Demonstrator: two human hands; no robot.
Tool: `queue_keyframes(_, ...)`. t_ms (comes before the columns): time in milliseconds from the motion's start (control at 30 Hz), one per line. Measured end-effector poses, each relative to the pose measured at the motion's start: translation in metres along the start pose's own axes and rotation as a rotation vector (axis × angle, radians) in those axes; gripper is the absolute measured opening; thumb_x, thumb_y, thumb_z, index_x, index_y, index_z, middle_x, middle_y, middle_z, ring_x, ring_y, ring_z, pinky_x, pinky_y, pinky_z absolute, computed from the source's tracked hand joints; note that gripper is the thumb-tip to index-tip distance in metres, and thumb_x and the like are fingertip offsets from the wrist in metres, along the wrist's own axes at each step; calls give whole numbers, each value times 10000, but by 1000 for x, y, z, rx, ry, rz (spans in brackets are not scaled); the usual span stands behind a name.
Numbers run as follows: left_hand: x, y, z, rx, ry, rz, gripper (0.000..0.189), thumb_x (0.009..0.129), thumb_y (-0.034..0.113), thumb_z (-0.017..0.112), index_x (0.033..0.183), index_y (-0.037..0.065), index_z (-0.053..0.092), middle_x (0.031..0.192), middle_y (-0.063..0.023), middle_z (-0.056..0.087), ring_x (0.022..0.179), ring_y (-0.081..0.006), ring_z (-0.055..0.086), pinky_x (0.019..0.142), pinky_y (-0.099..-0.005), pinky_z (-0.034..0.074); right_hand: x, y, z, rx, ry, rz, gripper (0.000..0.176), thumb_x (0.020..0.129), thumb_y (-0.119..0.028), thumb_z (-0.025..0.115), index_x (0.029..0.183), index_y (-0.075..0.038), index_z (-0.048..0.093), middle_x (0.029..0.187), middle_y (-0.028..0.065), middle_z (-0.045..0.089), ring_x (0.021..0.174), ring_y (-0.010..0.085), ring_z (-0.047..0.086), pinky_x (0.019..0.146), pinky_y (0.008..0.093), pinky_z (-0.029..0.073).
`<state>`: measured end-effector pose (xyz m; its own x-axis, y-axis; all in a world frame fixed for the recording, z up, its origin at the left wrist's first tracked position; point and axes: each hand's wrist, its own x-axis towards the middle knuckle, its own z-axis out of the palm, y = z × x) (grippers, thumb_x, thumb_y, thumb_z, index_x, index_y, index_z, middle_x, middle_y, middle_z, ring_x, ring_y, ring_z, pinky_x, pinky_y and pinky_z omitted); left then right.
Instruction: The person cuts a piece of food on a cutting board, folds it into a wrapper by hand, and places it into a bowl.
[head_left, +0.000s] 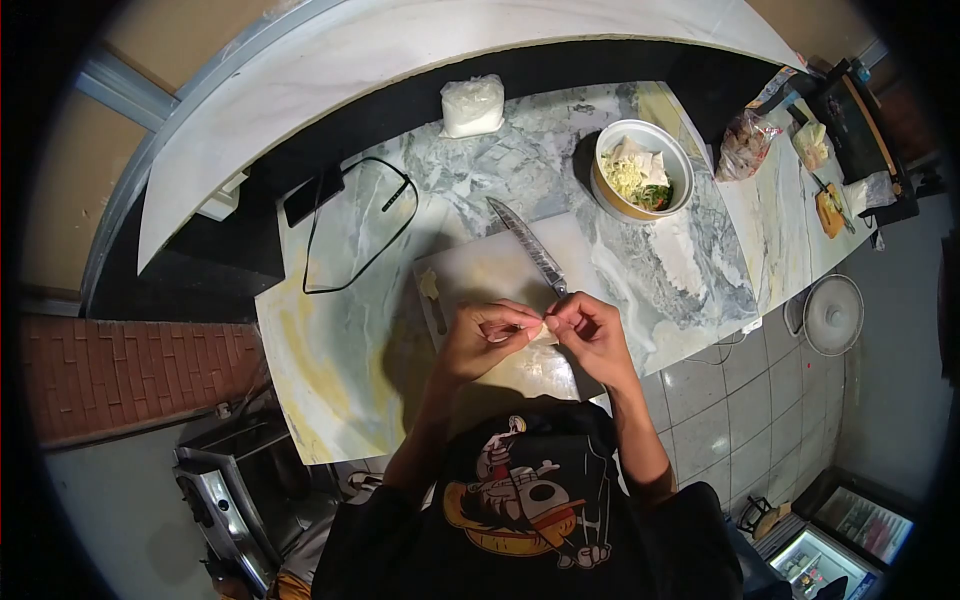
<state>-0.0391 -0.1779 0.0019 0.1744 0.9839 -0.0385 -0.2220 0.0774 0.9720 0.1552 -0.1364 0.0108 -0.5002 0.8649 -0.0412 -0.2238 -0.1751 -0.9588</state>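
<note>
My left hand (482, 338) and my right hand (592, 338) meet over the near edge of a white cutting board (480, 262). Both are closed in a pinch on a small pale piece (544, 331), whose kind I cannot make out because the fingertips cover much of it. A large knife (528, 243) lies across the board, its tip pointing away from me and its handle end beside my right hand. Pale scraps (429, 284) rest on the board's left side. Below my hands is a shiny, clear plastic-like sheet (545, 372).
A round tub (603, 190) holding shredded pale food, greens and red bits stands back right. A white-filled plastic bag (473, 107) sits at the back. To the left lie a phone (312, 198) and a looped black strap (312, 250). Farther right are a plastic bag (746, 146) and a small wooden board (829, 212).
</note>
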Motion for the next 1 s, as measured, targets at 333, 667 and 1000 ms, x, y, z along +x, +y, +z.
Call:
queue_keyframes(333,2,-1,-1,17,-36,86,177,842,-73,638,1013,-39,670,1088,-130,629,965,-140,618,822,-247,517,-2,-4,2,-241,53,85,103,864,10,654,958,51,647,814,54,659,812,103,609,748,250,496)
queue_keyframes(667,3,9,10,32,85,-98,141,900,5,622,1024,-60,641,967,-91,679,891,-92,622,767,-221,517,-2,-3,5,-427,86,-91,74,819,25,677,881,49,645,794,100,663,771,136,640,723,277,503)
queue_keyframes(1000,0,5,7,78,111,-36,137,876,1,656,1001,-53,660,905,-75,690,824,-70,622,745,-215,517,-1,-9,6,-65,69,104,72,858,31,656,916,53,617,830,61,655,801,104,629,672,237,509)
